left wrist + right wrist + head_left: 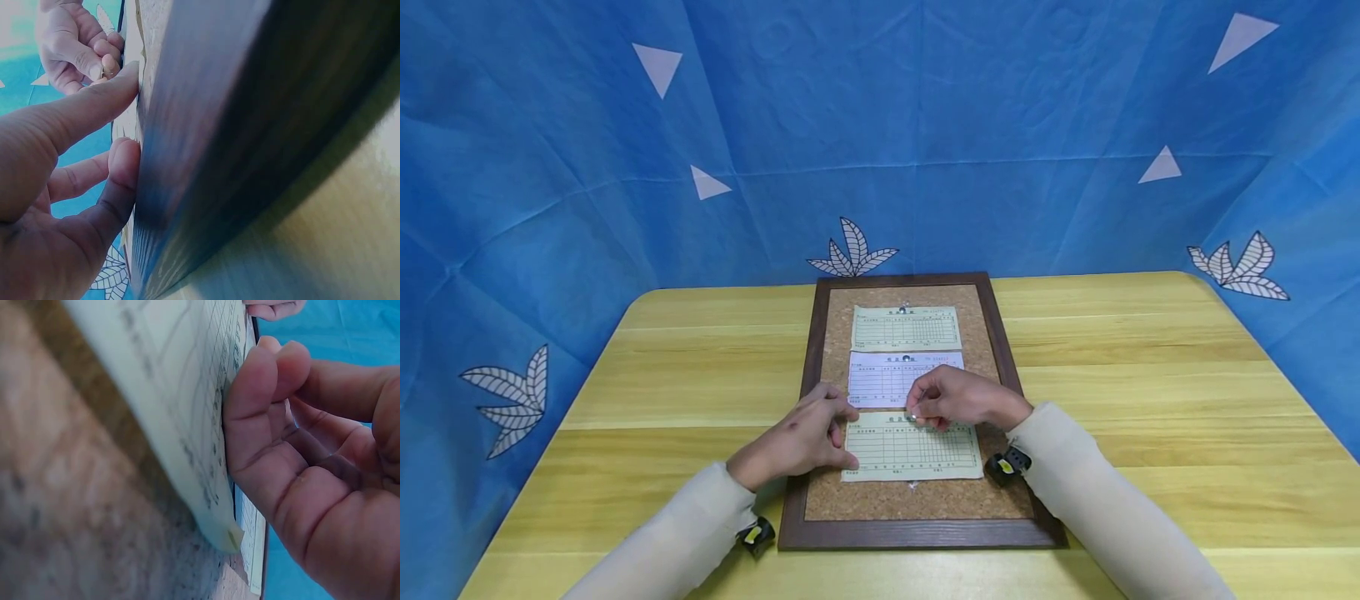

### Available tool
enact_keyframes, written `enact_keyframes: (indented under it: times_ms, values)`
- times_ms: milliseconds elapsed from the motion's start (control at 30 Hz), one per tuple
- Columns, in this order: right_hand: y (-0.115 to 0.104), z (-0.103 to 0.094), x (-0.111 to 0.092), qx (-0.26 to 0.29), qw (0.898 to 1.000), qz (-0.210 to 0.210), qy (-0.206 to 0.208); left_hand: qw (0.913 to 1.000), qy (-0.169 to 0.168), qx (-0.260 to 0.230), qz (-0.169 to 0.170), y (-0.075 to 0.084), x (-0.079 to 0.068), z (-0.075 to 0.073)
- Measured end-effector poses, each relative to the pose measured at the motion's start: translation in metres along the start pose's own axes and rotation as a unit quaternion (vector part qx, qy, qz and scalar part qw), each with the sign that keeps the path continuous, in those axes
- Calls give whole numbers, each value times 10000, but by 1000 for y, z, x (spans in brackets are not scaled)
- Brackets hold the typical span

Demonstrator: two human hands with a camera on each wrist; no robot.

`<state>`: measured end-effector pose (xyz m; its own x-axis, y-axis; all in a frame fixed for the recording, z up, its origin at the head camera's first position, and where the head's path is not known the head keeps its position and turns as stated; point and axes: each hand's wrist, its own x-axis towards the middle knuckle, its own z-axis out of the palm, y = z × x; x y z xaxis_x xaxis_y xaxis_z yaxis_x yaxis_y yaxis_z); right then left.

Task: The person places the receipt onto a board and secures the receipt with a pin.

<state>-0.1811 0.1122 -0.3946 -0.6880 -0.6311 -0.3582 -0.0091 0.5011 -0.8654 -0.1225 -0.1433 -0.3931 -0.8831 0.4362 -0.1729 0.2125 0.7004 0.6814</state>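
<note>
A pale green printed slip (pixel 880 450) lies on the lower half of a cork board (pixel 925 504). At its left edge my left hand (pixel 811 435) rests with thumb and index finger spread, one fingertip near the upper corner and the thumb near the lower. My right hand (pixel 951 396) pinches a small silver thumbtack (pixel 913 417) between thumb and index finger at the slip's top edge. Seen from the right wrist, the fingertips (pixel 250 381) sit close against the paper and hide the tack. A lilac slip (pixel 868 379) lies just above, partly covered by the right hand.
Another green slip (pixel 880 329) is at the board's top, held by a tack (pixel 902 310); a second tack (pixel 906 358) fixes the lilac slip. The board's dark wooden frame (pixel 917 535) lies on a wooden table (pixel 700 367). A blue cloth (pixel 850 108) hangs behind.
</note>
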Motion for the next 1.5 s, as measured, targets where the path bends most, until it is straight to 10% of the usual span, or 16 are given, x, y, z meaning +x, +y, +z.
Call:
enact_keyframes:
  times_ms: [1500]
  values:
    - [-8, 6, 3, -314, 9980, 365, 405, 10000, -22, -97, 7, -2, 1, -1]
